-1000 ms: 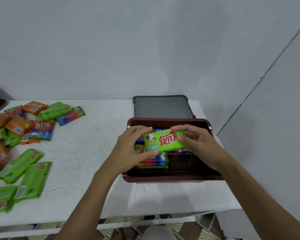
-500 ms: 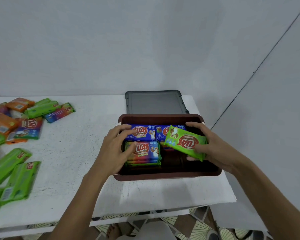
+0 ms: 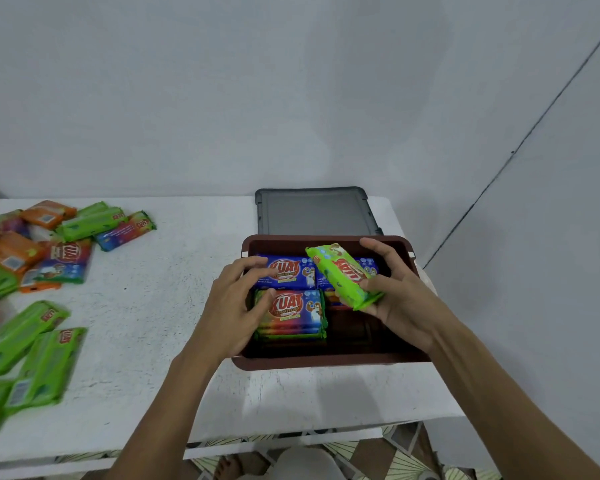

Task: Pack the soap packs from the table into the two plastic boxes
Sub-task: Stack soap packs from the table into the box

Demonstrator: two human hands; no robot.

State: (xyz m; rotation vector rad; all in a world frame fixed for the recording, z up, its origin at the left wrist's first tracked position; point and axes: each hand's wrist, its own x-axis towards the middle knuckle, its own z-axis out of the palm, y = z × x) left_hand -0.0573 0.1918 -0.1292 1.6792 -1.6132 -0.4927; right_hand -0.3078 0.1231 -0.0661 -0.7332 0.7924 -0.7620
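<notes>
Green soap pack [image 3: 343, 276]: your right hand [image 3: 404, 303] grips it over the brown box [image 3: 326, 363]. Your left hand [image 3: 231, 315] is relaxed, empty.

Open brown rectangular plastic box [image 3: 326, 363]: blue soap packs [image 3: 291, 271] flat along far wall, stack of multicoloured packs [image 3: 293, 308] front-left. Green wrapped soap pack [image 3: 343, 275] tilted above right half, gripped in right hand [image 3: 402, 306]. Loose green and orange packs [image 3: 39, 358] scattered well left.

Near-right corner of brown box [image 3: 326, 362] free, soap packs [image 3: 291, 310] fill left and back
</notes>
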